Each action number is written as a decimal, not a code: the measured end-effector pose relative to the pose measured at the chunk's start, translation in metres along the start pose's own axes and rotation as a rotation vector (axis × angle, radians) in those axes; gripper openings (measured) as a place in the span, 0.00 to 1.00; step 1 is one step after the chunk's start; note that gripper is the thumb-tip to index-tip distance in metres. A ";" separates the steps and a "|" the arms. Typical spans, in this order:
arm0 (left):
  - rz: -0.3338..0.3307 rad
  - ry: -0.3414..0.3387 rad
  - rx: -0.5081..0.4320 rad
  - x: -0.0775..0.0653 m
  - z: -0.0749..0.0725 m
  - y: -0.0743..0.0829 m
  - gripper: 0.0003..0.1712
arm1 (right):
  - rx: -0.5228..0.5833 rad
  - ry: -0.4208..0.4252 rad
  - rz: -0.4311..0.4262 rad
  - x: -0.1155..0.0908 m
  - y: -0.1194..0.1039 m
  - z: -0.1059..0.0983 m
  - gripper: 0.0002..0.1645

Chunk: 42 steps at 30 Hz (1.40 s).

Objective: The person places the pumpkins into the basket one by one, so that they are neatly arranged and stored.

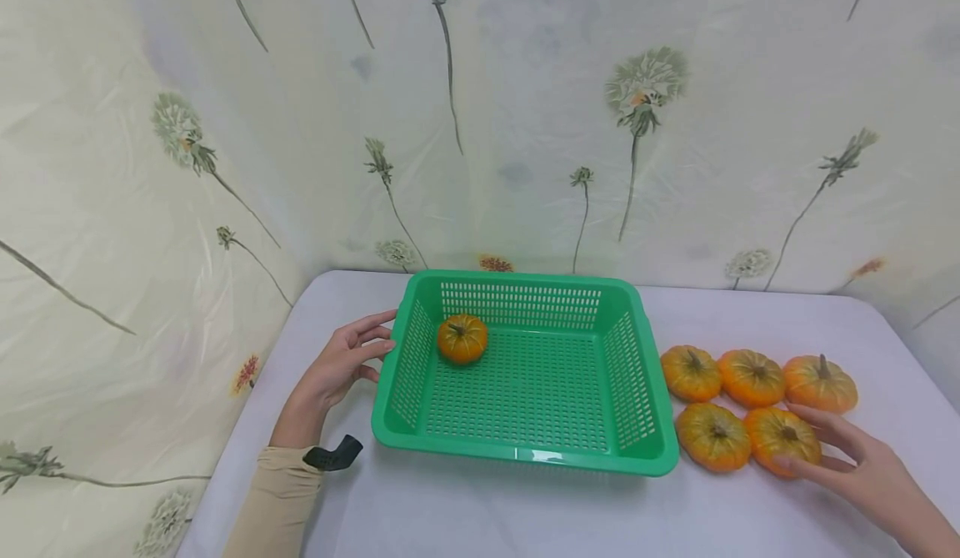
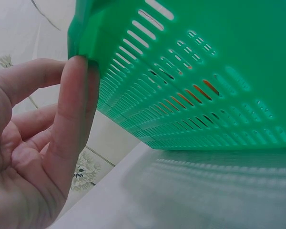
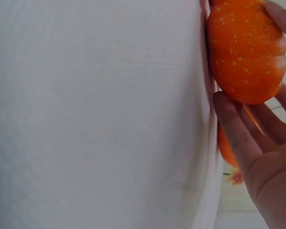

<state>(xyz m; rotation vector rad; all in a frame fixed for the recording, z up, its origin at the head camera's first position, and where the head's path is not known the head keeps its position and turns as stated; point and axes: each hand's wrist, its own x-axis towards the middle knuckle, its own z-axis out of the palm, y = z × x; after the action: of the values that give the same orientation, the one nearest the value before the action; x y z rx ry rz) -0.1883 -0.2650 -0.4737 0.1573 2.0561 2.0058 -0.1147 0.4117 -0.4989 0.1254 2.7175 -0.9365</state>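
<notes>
Pale sheeting printed with dandelion-like flowers hangs behind and to the left of a table covered in white. At the table's right side, the front-right pumpkin of a cluster sits on the cloth between the thumb and fingers of the right hand, which grips it from either side. Just beside it on the left is the front-left pumpkin, and close behind stand three more in a row: the back-left pumpkin, the back-middle pumpkin and the back-right pumpkin.

Left of this cluster stands a green basket, upright, with slotted walls and a perforated floor. It holds one small orange pumpkin near its back left corner (glints of orange also show through the slots in the left wrist view). Outside its left wall, the left hand rests its fingertips against the rim, its fingers loosely extended. A beige sleeve covers that forearm, with a black piece at the wrist.
</notes>
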 end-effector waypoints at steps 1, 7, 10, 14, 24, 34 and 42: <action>0.000 0.001 0.002 0.000 0.000 0.000 0.34 | -0.001 -0.004 -0.002 0.000 0.000 -0.001 0.58; 0.003 -0.003 0.011 0.001 -0.001 0.000 0.35 | -0.016 -0.009 0.010 0.000 0.000 -0.002 0.58; 0.002 -0.003 0.006 0.000 0.000 0.000 0.34 | -0.005 -0.018 0.022 0.000 0.001 -0.001 0.59; 0.000 -0.003 -0.001 0.000 0.000 0.001 0.34 | 0.006 -0.018 0.032 0.002 0.005 -0.001 0.62; -0.004 -0.001 0.005 0.000 0.000 0.001 0.34 | -0.010 0.028 0.000 0.000 0.005 -0.005 0.60; -0.004 0.002 0.001 0.001 0.000 0.000 0.35 | -0.019 0.080 -0.054 -0.004 -0.016 -0.012 0.56; -0.011 0.006 0.001 0.001 0.000 0.001 0.34 | 0.006 0.130 -0.084 -0.005 -0.023 -0.013 0.55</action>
<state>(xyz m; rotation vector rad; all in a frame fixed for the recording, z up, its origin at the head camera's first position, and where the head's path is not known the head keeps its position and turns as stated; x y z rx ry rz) -0.1892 -0.2645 -0.4732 0.1399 2.0572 2.0017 -0.1164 0.4013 -0.4737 0.0764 2.8595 -0.9922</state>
